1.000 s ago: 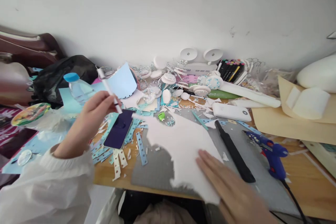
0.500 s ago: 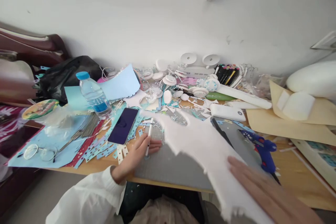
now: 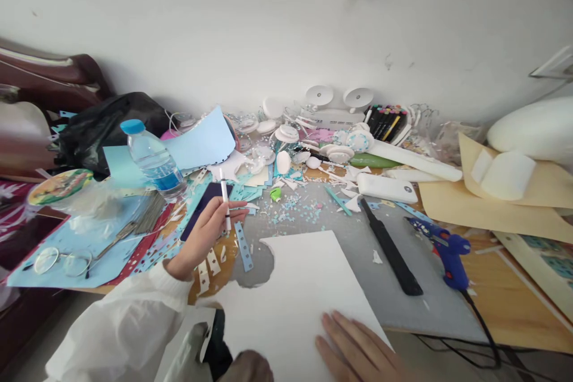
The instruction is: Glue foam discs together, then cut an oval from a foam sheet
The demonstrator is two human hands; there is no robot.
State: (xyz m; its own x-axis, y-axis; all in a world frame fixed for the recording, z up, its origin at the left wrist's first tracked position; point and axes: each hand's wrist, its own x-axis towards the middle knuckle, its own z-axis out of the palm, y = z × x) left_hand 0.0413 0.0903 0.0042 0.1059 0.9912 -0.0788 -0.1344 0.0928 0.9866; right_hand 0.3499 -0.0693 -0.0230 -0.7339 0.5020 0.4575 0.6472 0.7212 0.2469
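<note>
My left hand is closed around a slim white pen, which it holds upright over the dark phone. A white foam sheet with a rounded notch cut from its left side lies partly on the grey cutting mat and extends past the table's front edge. On its lower right part rests my right hand, fingers stretched out flat; its thumb is hidden. A black-handled tool, perhaps a cutter, lies on the mat right of the sheet.
A blue glue gun with a trailing cord lies at the right. A water bottle stands at the left, near eyeglasses. White discs, paper scraps and black markers crowd the back against the wall.
The foam sheet has turned and come down onto the mat, uncovering the black tool and blue confetti. My left hand moved left and up with the pen; my right moved left.
</note>
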